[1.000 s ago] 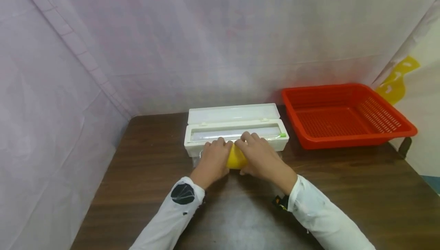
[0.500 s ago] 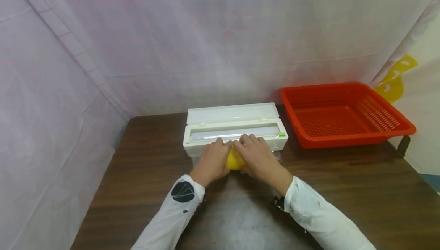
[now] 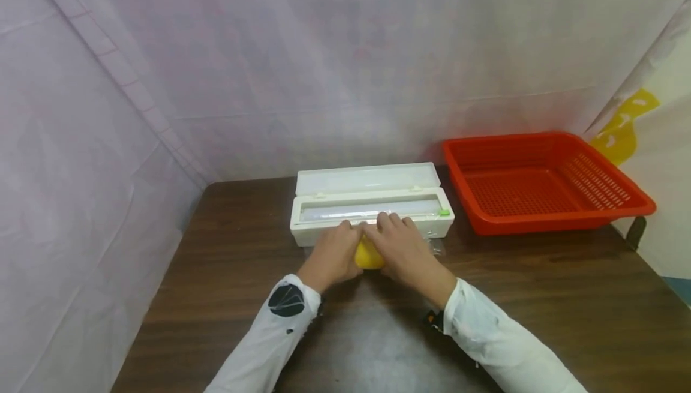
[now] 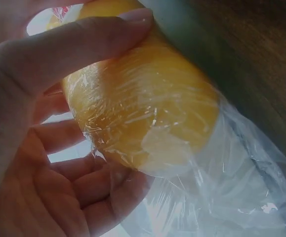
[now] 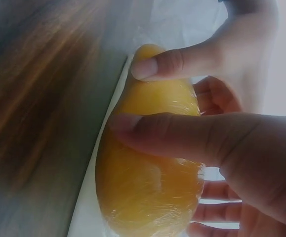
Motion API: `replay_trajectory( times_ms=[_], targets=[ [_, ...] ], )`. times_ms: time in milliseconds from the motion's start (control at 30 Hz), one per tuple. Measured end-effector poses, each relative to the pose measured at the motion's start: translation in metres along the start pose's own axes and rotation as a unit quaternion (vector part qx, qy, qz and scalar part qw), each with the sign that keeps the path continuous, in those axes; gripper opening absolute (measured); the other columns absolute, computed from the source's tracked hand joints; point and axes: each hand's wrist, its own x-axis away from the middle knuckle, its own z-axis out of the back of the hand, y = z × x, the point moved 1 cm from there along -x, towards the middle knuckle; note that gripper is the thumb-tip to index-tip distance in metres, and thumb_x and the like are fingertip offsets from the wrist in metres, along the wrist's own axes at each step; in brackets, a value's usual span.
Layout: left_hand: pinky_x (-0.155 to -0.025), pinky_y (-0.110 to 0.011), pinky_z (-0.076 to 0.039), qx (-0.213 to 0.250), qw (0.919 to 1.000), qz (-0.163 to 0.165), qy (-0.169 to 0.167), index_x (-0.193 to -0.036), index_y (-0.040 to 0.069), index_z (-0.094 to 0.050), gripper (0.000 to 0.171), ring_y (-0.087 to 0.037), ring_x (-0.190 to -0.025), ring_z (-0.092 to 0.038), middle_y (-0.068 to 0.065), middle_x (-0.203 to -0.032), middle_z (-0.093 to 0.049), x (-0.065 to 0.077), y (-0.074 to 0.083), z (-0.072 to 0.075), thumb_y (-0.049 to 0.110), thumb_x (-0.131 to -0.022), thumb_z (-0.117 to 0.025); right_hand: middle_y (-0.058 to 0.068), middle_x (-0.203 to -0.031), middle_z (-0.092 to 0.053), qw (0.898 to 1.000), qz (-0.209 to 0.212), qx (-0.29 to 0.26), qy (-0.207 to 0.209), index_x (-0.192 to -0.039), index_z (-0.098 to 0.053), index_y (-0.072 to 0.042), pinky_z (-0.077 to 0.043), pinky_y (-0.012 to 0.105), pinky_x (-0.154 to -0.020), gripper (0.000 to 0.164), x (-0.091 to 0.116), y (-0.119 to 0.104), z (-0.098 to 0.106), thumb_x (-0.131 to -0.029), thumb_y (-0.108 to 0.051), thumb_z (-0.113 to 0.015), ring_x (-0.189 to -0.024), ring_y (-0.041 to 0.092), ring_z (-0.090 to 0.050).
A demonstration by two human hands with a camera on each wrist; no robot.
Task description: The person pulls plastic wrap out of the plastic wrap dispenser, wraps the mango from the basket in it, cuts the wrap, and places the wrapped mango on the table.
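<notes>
A smooth yellow fruit, mango-like in shape [image 3: 369, 256], sits between both hands at the front of a white cling film dispenser [image 3: 309, 236]. My left hand [image 3: 333, 254] and right hand [image 3: 406, 249] grip it from either side, thumbs along the near face and fingers curled behind. Clear cling film [image 4: 251, 197] covers the fruit's skin with wrinkles and hangs loose past its end in the left wrist view. In the right wrist view both thumbs press on the wrapped fruit [image 5: 147, 182]. Some film [image 3: 436, 246] also shows beside the right hand.
The dispenser's lid [image 3: 367, 180] is tipped back, showing a film roll [image 3: 372, 209] inside and a green slider [image 3: 444, 212] at the right end. A red plastic basket [image 3: 540, 225] stands at the back right of the brown wooden table [image 3: 237, 261]. White sheeting hangs behind.
Both hands have drawn slightly toward the body with the fruit, and the right hand has shifted a little left, closer to the left hand. Dispenser and basket stay put.
</notes>
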Motion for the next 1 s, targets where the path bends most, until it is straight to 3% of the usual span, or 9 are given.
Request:
replay_trajectory(
  times_ms=[133,300,433,533,700,833,1000],
  targets=[
    [-0.066,-0.039,-0.059,0.025,0.9995,0.006,-0.016,-0.122,0.005,-0.054,0.078,-0.023,-0.071,-0.059,-0.011,-0.089,-0.065,0.000,0.000,-0.001,0.029,-0.057,-0.090,0.013,-0.091,-0.056,1.000,0.003,0.003,-0.013,-0.116,-0.058,-0.010,-0.051,0.044,-0.063,0.081,0.000,0.002,0.001,-0.046,-0.032,-0.094,-0.081,0.033,-0.053],
    [-0.063,-0.036,-0.058,0.041,0.9987,0.012,-0.030,-0.115,0.006,-0.051,0.073,-0.021,-0.069,-0.057,-0.010,-0.087,-0.063,-0.001,0.000,-0.003,0.028,-0.058,-0.089,0.012,-0.093,-0.059,1.000,0.004,-0.001,-0.027,-0.114,-0.061,-0.010,-0.051,0.043,-0.065,0.080,0.000,0.005,0.003,-0.046,-0.035,-0.094,-0.080,0.031,-0.054],
    [-0.063,-0.036,-0.058,0.039,0.9990,0.001,-0.022,-0.113,0.005,-0.052,0.070,-0.021,-0.069,-0.057,-0.009,-0.086,-0.064,-0.001,-0.001,-0.005,0.029,-0.058,-0.088,0.011,-0.093,-0.061,0.999,0.002,-0.018,-0.031,-0.113,-0.064,-0.009,-0.050,0.042,-0.065,0.079,-0.001,0.007,0.005,-0.045,-0.034,-0.095,-0.080,0.030,-0.054],
    [-0.068,-0.038,-0.058,0.043,0.9989,-0.002,-0.020,-0.113,0.005,-0.055,0.067,-0.021,-0.073,-0.059,-0.009,-0.088,-0.066,0.000,0.000,-0.004,0.029,-0.060,-0.088,0.011,-0.092,-0.063,0.999,0.001,-0.031,-0.032,-0.111,-0.066,-0.008,-0.049,0.042,-0.065,0.078,-0.002,0.008,0.006,-0.044,-0.033,-0.095,-0.079,0.030,-0.055],
    [-0.081,-0.043,-0.058,0.051,0.9981,0.023,-0.026,-0.118,0.005,-0.060,0.068,-0.025,-0.087,-0.063,-0.012,-0.100,-0.072,0.002,0.006,-0.001,0.027,-0.061,-0.090,0.011,-0.091,-0.065,0.998,-0.005,-0.050,-0.043,-0.108,-0.068,-0.008,-0.050,0.043,-0.064,0.074,-0.003,0.009,0.007,-0.044,-0.032,-0.095,-0.077,0.030,-0.057],
    [-0.081,-0.046,-0.057,0.025,0.9987,0.042,-0.013,-0.122,0.006,-0.062,0.069,-0.029,-0.089,-0.063,-0.013,-0.103,-0.074,0.006,0.014,0.001,0.027,-0.062,-0.090,0.011,-0.092,-0.065,0.996,-0.012,-0.060,-0.060,-0.109,-0.070,-0.010,-0.050,0.043,-0.066,0.072,-0.004,0.010,0.007,-0.046,-0.031,-0.095,-0.077,0.030,-0.057],
    [-0.074,-0.046,-0.051,-0.063,0.9946,0.082,-0.009,-0.127,0.012,-0.064,0.069,-0.032,-0.087,-0.056,-0.013,-0.104,-0.072,0.010,0.023,0.003,0.039,-0.066,-0.085,0.010,-0.093,-0.067,0.995,-0.016,-0.068,-0.072,-0.110,-0.071,-0.011,-0.052,0.045,-0.069,0.071,-0.006,0.011,0.009,-0.047,-0.031,-0.096,-0.079,0.029,-0.059]
  ],
)
